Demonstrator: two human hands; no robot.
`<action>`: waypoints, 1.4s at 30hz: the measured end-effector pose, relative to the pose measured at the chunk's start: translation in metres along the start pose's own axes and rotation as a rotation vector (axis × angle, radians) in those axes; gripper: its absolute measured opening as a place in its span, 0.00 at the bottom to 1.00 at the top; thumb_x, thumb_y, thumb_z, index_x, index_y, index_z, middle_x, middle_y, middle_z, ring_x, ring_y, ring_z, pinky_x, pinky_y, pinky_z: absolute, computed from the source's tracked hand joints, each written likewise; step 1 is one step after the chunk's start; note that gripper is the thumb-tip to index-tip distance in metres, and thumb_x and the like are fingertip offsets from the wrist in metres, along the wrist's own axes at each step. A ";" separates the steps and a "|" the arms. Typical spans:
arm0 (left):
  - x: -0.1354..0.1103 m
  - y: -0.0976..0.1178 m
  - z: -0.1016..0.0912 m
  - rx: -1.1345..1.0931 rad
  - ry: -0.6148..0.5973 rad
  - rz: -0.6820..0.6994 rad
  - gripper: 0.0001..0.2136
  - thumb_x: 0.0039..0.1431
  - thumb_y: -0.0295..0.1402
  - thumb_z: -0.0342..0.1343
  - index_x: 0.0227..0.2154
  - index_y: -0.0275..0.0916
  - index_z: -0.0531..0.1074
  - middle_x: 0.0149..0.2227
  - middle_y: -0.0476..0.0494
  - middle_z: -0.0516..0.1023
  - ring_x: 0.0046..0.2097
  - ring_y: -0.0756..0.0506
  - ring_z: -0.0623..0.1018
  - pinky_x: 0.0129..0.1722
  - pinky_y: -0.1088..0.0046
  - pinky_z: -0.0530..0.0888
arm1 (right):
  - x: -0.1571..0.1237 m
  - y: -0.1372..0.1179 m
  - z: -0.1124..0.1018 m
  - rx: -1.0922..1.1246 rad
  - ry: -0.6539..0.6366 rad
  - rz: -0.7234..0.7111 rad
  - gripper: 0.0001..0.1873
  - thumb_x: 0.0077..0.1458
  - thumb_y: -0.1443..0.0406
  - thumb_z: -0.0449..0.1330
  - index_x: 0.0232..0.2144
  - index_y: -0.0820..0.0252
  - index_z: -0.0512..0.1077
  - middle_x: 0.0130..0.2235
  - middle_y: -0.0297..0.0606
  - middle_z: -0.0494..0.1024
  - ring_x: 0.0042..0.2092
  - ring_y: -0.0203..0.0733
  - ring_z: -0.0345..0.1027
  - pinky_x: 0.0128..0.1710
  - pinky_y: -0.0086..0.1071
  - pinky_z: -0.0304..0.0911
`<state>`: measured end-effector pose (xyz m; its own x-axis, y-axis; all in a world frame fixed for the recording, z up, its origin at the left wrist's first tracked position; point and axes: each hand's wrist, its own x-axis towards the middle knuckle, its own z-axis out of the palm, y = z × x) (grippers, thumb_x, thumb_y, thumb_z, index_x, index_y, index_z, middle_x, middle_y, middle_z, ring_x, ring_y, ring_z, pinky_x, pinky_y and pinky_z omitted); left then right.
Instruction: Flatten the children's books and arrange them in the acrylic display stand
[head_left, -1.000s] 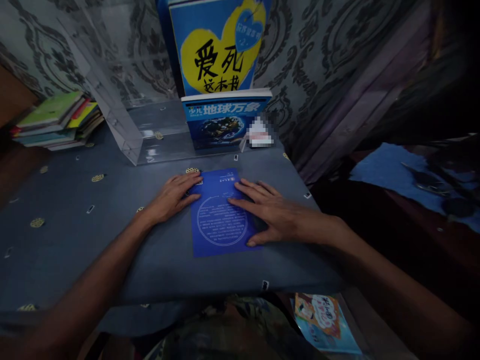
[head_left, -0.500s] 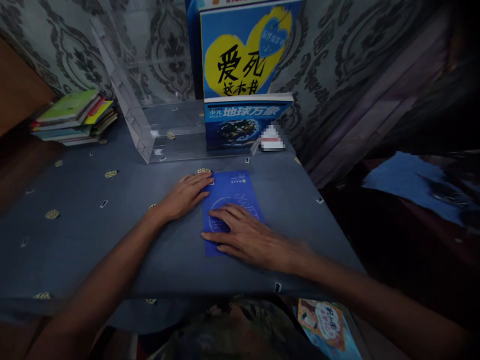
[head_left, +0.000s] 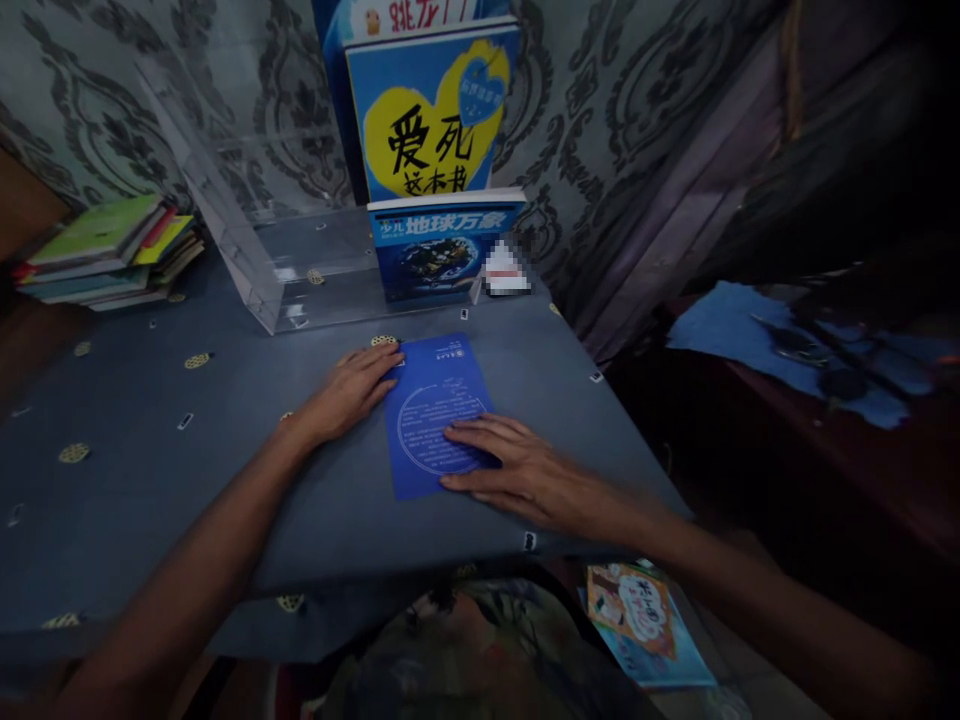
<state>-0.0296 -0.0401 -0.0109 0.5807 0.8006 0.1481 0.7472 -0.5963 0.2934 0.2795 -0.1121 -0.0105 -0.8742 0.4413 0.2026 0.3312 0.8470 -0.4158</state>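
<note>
Your right hand [head_left: 525,475] has slid from the middle of the blue booklet [head_left: 435,410] to its near right edge; your left hand [head_left: 349,392] stays on its far left corner. Both hands lie flat with fingers stretched, gripping nothing.

The booklet lies flat on the desk [head_left: 150,450], just in front of the clear stand [head_left: 255,260]. I judge you are steadying it. Lifting it would need a fingertip under one edge.

Inside the stand, one book [head_left: 442,250] reads "地球万象". The taller book [head_left: 431,110] behind it reads "爱死这本书". The booklet's print is too small to read.
</note>
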 end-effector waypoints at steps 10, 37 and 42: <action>-0.007 0.040 0.008 0.137 -0.065 0.044 0.23 0.75 0.41 0.40 0.65 0.38 0.64 0.69 0.34 0.64 0.70 0.40 0.63 0.71 0.50 0.55 | -0.019 0.018 -0.003 -0.071 0.079 0.125 0.26 0.67 0.52 0.57 0.63 0.51 0.69 0.68 0.50 0.65 0.69 0.54 0.56 0.66 0.57 0.55; -0.020 0.136 -0.010 0.230 -0.507 0.083 0.39 0.58 0.32 0.55 0.71 0.31 0.50 0.72 0.20 0.49 0.70 0.18 0.52 0.57 0.33 0.68 | -0.015 0.023 -0.015 0.023 0.080 0.109 0.28 0.60 0.49 0.63 0.58 0.54 0.74 0.65 0.50 0.69 0.67 0.55 0.59 0.66 0.56 0.57; -0.027 0.131 -0.003 0.274 -0.476 0.082 0.35 0.60 0.27 0.53 0.70 0.32 0.53 0.71 0.23 0.53 0.71 0.21 0.54 0.60 0.36 0.67 | -0.015 0.024 -0.019 0.057 0.101 0.087 0.32 0.60 0.46 0.63 0.60 0.54 0.72 0.64 0.50 0.71 0.66 0.54 0.61 0.66 0.55 0.56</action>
<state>0.0511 -0.1399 0.0267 0.6750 0.6735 -0.3014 0.7133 -0.7000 0.0334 0.3072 -0.0921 -0.0067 -0.8019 0.5423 0.2508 0.3810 0.7874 -0.4845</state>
